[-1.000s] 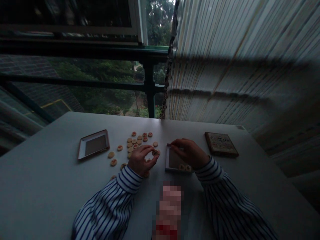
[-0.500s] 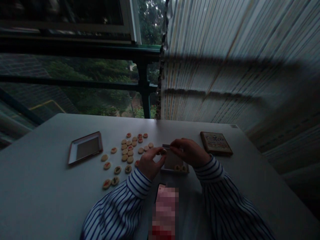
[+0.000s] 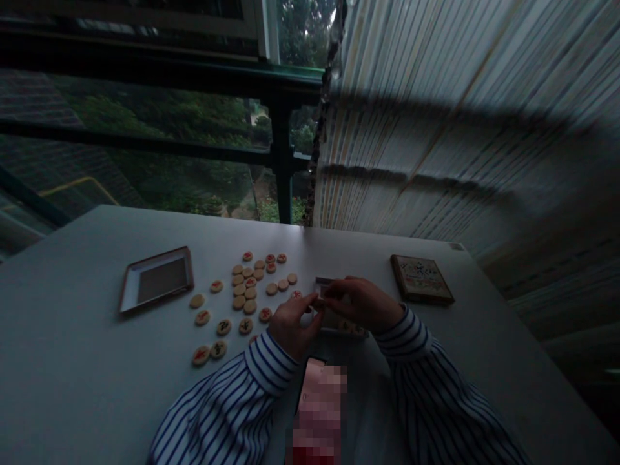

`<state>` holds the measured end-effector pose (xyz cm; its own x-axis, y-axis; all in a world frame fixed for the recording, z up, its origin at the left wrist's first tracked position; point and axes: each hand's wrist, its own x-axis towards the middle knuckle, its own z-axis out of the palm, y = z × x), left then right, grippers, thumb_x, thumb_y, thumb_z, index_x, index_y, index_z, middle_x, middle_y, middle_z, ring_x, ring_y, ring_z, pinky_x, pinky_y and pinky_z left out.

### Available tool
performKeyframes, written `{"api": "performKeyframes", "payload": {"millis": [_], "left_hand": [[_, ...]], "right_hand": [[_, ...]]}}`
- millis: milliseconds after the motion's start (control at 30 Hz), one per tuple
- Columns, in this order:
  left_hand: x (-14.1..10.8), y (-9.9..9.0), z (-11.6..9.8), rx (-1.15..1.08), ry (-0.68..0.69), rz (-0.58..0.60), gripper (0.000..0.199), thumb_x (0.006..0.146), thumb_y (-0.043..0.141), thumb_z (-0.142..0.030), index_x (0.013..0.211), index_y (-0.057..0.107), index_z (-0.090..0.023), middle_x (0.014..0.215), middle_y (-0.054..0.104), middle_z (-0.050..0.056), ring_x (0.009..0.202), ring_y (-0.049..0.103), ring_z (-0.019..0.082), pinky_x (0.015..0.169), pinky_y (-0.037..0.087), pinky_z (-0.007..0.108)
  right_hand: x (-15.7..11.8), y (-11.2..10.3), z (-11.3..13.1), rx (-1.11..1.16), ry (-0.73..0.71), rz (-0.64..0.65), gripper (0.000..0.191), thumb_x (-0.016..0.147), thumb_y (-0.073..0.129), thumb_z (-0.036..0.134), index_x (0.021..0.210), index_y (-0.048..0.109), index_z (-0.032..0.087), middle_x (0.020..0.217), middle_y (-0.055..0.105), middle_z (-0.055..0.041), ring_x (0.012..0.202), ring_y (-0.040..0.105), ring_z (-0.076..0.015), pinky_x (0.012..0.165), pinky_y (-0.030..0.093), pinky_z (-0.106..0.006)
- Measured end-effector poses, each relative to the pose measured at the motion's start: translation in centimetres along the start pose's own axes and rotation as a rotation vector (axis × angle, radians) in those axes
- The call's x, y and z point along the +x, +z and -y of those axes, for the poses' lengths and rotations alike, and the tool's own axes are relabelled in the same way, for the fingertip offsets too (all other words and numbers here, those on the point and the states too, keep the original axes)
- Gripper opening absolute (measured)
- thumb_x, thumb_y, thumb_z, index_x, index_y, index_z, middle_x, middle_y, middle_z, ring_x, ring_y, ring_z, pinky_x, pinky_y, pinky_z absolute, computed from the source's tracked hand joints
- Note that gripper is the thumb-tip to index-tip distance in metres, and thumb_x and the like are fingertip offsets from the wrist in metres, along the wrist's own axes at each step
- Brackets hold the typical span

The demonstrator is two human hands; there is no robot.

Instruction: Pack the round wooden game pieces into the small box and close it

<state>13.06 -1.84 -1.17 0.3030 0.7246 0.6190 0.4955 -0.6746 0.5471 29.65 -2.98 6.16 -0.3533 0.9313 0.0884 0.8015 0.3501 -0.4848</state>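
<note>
Over the left edge of a small open box (image 3: 325,280), my two hands meet at one round xiangqi piece (image 3: 319,302). My left hand (image 3: 292,324) is closed, pinching the piece between thumb and fingers. From the right, my right hand (image 3: 367,305) reaches across the box, its fingertips closed at the same piece. My hands cover much of the box. A few pieces (image 3: 345,326) show along its near side. Left of my hands lie several loose wooden pieces (image 3: 245,326), some with red or black characters up, others showing blank faces.
On the white table (image 3: 97,361), an open box lid (image 3: 126,284) lies at the left. A closed box with a printed cover (image 3: 420,278) sits at the right. A phone (image 3: 316,366), mostly blurred out, lies below my hands. A window railing (image 3: 283,139) and a striped curtain (image 3: 397,77) stand behind.
My right hand has moved left and down, bringing its fingertips to the piece in my left hand. The view has shifted slightly.
</note>
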Motion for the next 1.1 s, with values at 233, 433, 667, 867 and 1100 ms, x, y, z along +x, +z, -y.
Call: {"api": "performKeyframes", "payload": {"millis": [233,433,667,867,1100], "left_hand": [[-0.04,-0.12,-0.25,-0.052,-0.072,0.044,0.019,0.069,0.058,-0.023,0.086,0.060,-0.016,0.068,0.065,0.004,0.063,0.060,0.015,0.063,0.049,0.028],[-0.02,-0.43,-0.09,-0.161,-0.118,0.097,0.021,0.070,0.058,-0.024,0.088,0.059,-0.015,0.072,0.065,0.004,0.066,0.061,0.015,0.063,0.050,0.028],[0.40,-0.94,-0.30,-0.389,-0.322,0.115,0.024,0.068,0.061,-0.025,0.090,0.058,-0.014,0.069,0.066,0.002,0.062,0.063,0.012,0.061,0.051,0.023],[0.48,-0.89,-0.11,-0.603,-0.458,0.138,0.021,0.069,0.061,-0.029,0.084,0.062,-0.015,0.077,0.068,0.005,0.071,0.064,0.014,0.067,0.052,0.024],[0.33,-0.77,0.29,-0.679,-0.553,0.137,0.027,0.070,0.060,-0.034,0.088,0.067,-0.014,0.081,0.069,0.006,0.071,0.063,0.015,0.067,0.051,0.024]], "right_hand": [[0.24,0.25,0.26,0.060,-0.006,0.039,0.018,0.077,0.054,0.029,0.086,0.062,0.016,0.075,0.064,-0.0048,0.068,0.057,-0.0122,0.061,0.040,-0.022],[0.24,0.34,0.24,0.091,-0.017,0.024,0.015,0.076,0.054,0.026,0.085,0.062,0.016,0.075,0.064,-0.0039,0.068,0.057,-0.0114,0.061,0.040,-0.022],[0.28,0.36,0.41,0.105,0.005,-0.007,0.017,0.077,0.054,0.027,0.087,0.062,0.016,0.075,0.065,-0.0046,0.068,0.058,-0.0120,0.061,0.041,-0.022],[0.23,0.45,0.37,0.136,-0.001,-0.022,0.019,0.078,0.053,0.029,0.087,0.061,0.016,0.074,0.065,-0.0040,0.067,0.058,-0.0115,0.061,0.042,-0.022],[0.20,0.60,0.45,0.214,0.015,-0.006,0.019,0.078,0.051,0.030,0.088,0.060,0.016,0.075,0.066,-0.0034,0.065,0.059,-0.0107,0.060,0.043,-0.021]]}}
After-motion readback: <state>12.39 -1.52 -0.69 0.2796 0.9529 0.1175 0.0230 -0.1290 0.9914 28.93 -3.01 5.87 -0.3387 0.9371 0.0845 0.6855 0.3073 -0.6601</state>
